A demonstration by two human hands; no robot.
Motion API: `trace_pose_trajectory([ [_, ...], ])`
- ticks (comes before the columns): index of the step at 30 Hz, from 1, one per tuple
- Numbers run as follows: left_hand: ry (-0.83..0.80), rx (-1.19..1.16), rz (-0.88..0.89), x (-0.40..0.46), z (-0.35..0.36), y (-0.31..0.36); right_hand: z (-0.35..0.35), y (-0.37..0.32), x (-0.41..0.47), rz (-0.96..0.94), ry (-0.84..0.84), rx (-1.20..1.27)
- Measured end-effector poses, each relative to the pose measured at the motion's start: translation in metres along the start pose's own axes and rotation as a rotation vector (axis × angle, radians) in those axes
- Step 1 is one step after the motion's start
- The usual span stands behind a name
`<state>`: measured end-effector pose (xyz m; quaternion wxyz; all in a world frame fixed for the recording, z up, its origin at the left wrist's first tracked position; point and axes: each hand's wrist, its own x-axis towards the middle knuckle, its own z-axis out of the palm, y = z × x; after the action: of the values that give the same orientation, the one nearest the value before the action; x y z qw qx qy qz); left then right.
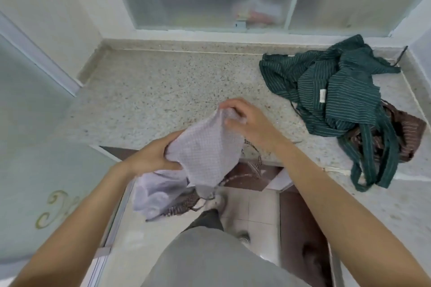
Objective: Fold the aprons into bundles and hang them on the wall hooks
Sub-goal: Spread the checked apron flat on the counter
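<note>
Soft daylight, slight blur (edges warped)

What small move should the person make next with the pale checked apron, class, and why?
Probably lay the pale checked apron flat on the bare counter. Both the left hand and right hand hold it bunched in the air, with loose cloth hanging below the edge, so no neat fold is possible yet.

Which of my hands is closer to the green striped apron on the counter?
Right. The right hand is just left of the green striped apron; the left hand is farther left.
</note>
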<state>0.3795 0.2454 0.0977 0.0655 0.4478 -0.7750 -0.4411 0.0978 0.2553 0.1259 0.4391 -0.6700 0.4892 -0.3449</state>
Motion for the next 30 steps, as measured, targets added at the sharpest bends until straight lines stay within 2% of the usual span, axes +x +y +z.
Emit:
trace_pose_trajectory([
  [2,-0.002,-0.075,-0.029,-0.006,-0.002,0.007,0.009,-0.012,0.013,0.031,-0.003,0.072],
  [6,0.347,-0.160,0.037,0.001,-0.017,0.017,0.026,-0.045,0.041,-0.080,-0.188,-0.035],
  [9,0.306,-0.329,0.124,0.014,-0.039,0.030,0.035,-0.066,0.068,-0.189,-0.267,-0.037],
  [11,0.302,-0.371,0.137,0.025,-0.054,0.032,0.034,-0.075,0.092,-0.245,-0.223,-0.073],
  [16,0.479,-0.362,0.125,0.048,-0.102,-0.010,0.012,-0.073,0.150,-0.269,0.015,-0.309],
  [18,0.365,-0.301,0.051,0.054,-0.129,-0.033,0.004,-0.065,0.171,-0.292,0.076,-0.409],
  [21,0.048,-0.003,-0.118,0.070,-0.162,-0.068,-0.006,-0.049,0.204,-0.292,0.171,-0.480],
  [23,-0.033,0.167,-0.220,0.083,-0.181,-0.095,-0.011,-0.038,0.228,-0.262,0.230,-0.537],
  [25,0.043,0.246,-0.303,0.094,-0.203,-0.119,-0.015,-0.026,0.253,-0.200,0.286,-0.569],
  [28,0.351,0.313,-0.303,0.109,-0.229,-0.143,-0.020,-0.008,0.275,-0.145,0.293,-0.594],
  [30,0.498,0.274,-0.265,0.124,-0.250,-0.152,-0.021,0.005,0.290,-0.121,0.277,-0.622],
])
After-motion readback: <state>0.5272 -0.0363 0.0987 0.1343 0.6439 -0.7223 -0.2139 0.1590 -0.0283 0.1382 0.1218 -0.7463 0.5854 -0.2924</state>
